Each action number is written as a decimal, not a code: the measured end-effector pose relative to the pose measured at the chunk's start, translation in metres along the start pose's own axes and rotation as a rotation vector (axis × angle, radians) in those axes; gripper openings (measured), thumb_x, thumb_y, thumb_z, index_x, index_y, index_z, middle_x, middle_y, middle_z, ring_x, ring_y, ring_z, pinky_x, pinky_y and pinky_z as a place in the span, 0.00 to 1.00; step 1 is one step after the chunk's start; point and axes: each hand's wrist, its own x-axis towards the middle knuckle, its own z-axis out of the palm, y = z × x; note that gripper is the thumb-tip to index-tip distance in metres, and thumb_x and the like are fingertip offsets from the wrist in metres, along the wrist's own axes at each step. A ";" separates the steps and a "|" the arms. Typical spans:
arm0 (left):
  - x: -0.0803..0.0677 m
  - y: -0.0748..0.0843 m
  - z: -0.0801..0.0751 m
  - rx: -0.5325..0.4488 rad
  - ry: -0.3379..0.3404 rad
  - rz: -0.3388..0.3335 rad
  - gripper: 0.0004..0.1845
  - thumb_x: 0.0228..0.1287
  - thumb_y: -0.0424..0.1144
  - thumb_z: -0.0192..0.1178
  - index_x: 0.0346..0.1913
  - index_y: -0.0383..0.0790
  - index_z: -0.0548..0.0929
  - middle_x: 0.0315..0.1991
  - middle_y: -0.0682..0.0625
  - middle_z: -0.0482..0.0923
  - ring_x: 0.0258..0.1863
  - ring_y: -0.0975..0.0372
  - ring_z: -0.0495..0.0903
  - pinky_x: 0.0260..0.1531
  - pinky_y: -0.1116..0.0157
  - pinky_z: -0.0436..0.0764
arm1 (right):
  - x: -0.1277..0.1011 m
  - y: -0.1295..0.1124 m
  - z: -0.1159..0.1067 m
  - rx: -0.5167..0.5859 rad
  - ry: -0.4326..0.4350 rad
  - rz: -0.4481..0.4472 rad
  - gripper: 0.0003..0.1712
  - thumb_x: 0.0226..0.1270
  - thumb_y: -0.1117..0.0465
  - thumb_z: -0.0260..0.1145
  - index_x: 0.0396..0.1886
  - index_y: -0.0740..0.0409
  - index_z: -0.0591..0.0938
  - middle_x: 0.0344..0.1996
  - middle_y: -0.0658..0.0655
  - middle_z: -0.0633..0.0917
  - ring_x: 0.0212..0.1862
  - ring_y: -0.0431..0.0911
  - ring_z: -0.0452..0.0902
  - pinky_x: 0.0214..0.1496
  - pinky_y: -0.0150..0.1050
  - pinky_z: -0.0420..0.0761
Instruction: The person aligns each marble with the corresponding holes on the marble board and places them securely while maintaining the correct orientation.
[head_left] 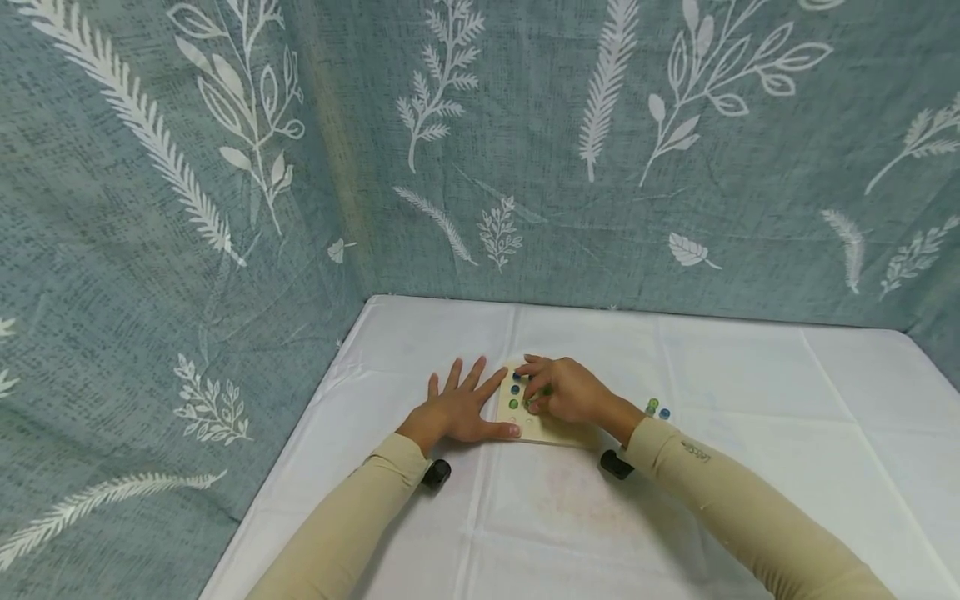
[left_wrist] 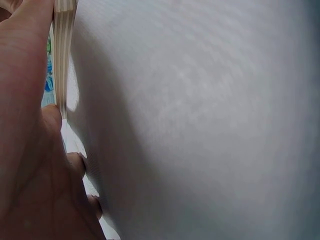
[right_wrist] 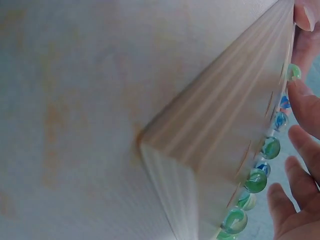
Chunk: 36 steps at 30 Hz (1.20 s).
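A pale wooden board [head_left: 558,431] with small round hollows lies on the white cloth and bears blue and green glass marbles. My left hand [head_left: 467,412] rests at its left side, fingers spread, the thumb on the near left corner and the index finger along the left edge. Over the board's middle is my right hand [head_left: 567,390], its thumb and index finger at a green marble [right_wrist: 294,71], seemingly pinching it. Its other fingers stand bent above the board and hide part of the rows. The layered board edge [left_wrist: 61,65] shows beside the left thumb.
A loose green marble [head_left: 653,404] and a blue marble [head_left: 664,413] lie on the cloth beyond the right wrist. Leaf-patterned teal curtains [head_left: 525,167] hang behind and to the left of the white-covered table [head_left: 787,467].
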 end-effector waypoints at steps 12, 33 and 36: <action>0.001 0.001 0.004 0.002 -0.006 0.008 0.56 0.63 0.80 0.53 0.85 0.66 0.40 0.87 0.50 0.27 0.85 0.43 0.24 0.80 0.33 0.32 | -0.005 0.002 0.000 -0.047 0.003 -0.031 0.08 0.59 0.66 0.78 0.38 0.53 0.94 0.66 0.61 0.83 0.77 0.60 0.69 0.76 0.62 0.70; 0.003 -0.002 0.001 0.006 0.003 0.003 0.55 0.63 0.79 0.54 0.85 0.67 0.40 0.87 0.50 0.27 0.86 0.44 0.24 0.80 0.33 0.32 | -0.040 0.017 -0.038 0.058 0.090 0.070 0.10 0.60 0.72 0.75 0.42 0.62 0.93 0.65 0.65 0.83 0.78 0.63 0.66 0.72 0.60 0.75; 0.002 -0.002 0.002 0.007 0.007 0.000 0.55 0.64 0.78 0.55 0.85 0.67 0.40 0.87 0.51 0.27 0.86 0.45 0.23 0.80 0.34 0.32 | -0.047 0.021 -0.044 0.065 0.091 0.089 0.10 0.61 0.72 0.75 0.43 0.62 0.93 0.66 0.66 0.82 0.79 0.63 0.65 0.70 0.60 0.77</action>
